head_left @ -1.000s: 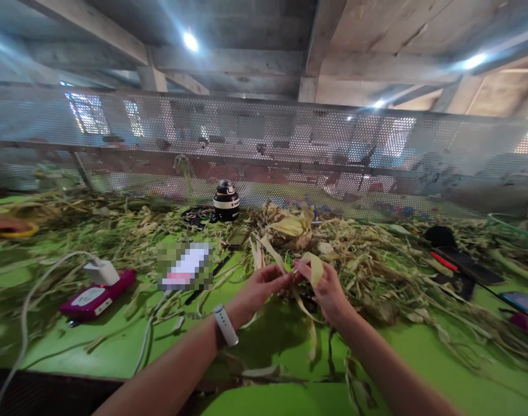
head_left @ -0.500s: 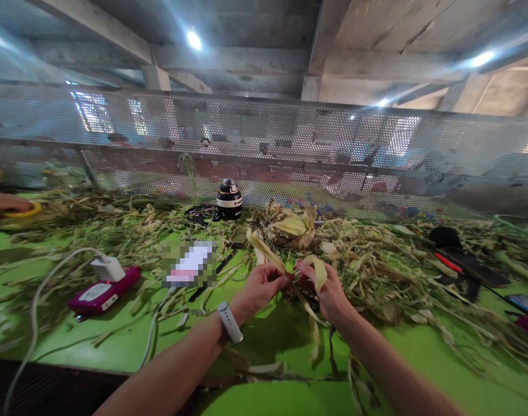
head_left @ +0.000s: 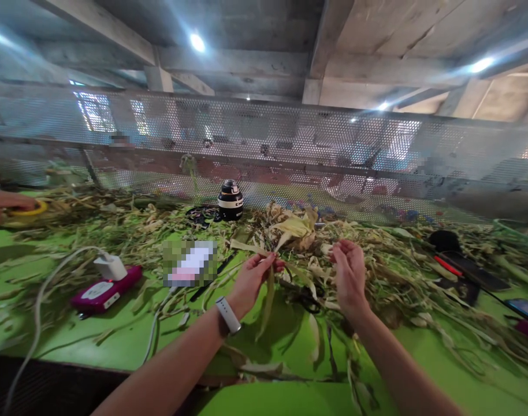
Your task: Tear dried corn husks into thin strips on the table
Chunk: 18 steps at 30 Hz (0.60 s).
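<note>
My left hand (head_left: 250, 286), with a pale watch band (head_left: 228, 315) on its wrist, is closed on a long yellow-green dried leaf (head_left: 267, 303). One end of the leaf hangs down below the fingers, and another pale strip sticks out to the left above them. Apart from it, to the right, my right hand (head_left: 350, 277) hovers over the heap of dried leaves (head_left: 389, 266). Its thumb and fingertips are pinched together; whatever is between them is too small to make out. Just beyond both hands lies a broad yellow leaf (head_left: 295, 225) on the heap.
A black jar-like bottle (head_left: 230, 201) stands behind the leaves, before a perforated metal screen (head_left: 264, 133). On the green table (head_left: 116, 341) lie a purple power strip (head_left: 106, 292) with a white charger, a blurred-out phone (head_left: 190, 264) and cables. Another person's hand (head_left: 6, 202) is at far left.
My hands have come apart. The right hand moved right and up, away from the leaf. The left hand keeps its hold, and the leaf now hangs down from it.
</note>
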{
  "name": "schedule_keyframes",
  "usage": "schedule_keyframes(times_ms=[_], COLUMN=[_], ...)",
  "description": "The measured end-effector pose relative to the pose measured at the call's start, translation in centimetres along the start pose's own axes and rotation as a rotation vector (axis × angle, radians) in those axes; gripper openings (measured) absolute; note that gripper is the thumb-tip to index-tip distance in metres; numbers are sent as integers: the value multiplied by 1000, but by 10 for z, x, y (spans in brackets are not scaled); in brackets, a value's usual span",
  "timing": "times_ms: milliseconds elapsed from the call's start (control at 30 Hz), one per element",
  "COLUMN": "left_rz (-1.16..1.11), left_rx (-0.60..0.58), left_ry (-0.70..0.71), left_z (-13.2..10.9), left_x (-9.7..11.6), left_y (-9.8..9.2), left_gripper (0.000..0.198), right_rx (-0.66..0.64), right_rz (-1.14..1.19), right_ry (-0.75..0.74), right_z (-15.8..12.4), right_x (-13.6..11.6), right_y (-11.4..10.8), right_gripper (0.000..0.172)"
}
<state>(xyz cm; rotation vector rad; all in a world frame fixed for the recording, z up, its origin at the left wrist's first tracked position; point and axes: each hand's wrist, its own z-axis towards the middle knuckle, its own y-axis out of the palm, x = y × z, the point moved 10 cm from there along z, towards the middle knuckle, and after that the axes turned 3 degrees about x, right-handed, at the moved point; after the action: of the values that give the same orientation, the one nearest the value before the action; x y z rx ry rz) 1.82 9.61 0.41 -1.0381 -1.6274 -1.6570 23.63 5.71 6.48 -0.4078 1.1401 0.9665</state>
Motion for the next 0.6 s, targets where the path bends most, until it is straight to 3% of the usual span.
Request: schedule_keyframes(times_ms=[67, 133, 200, 300, 400, 500, 600], left_rz=[-23, -40, -44, -36, 4, 72, 163], left_rx=[3, 3, 20, 47, 45, 5, -14], left_ry=[11, 13, -6, -48, -60, -26, 34], left_z=[3, 4, 4, 0, -3, -1, 2], left_x=[0, -1, -2, -3, -4, -2, 1], left_y=[-2, -2, -2, -2, -1, 1, 0], left_gripper=[21, 21, 19, 14, 13, 15, 18], right_rx=[-159, -419, -551, -520, -618, -702, -683], right_rz=[-99, -227, -379, -598, -720, -669, -505], right_ry=[-160, -207, -283, -402, -312, -202, -125], right_z=[-15, -36, -52, -53, -49, -49, -46], right_x=[-21, -22, -18, -9, 15, 25, 20], right_y=[18, 47, 63, 66, 69, 72, 71], right_gripper=[21, 13, 12, 17, 10, 4, 6])
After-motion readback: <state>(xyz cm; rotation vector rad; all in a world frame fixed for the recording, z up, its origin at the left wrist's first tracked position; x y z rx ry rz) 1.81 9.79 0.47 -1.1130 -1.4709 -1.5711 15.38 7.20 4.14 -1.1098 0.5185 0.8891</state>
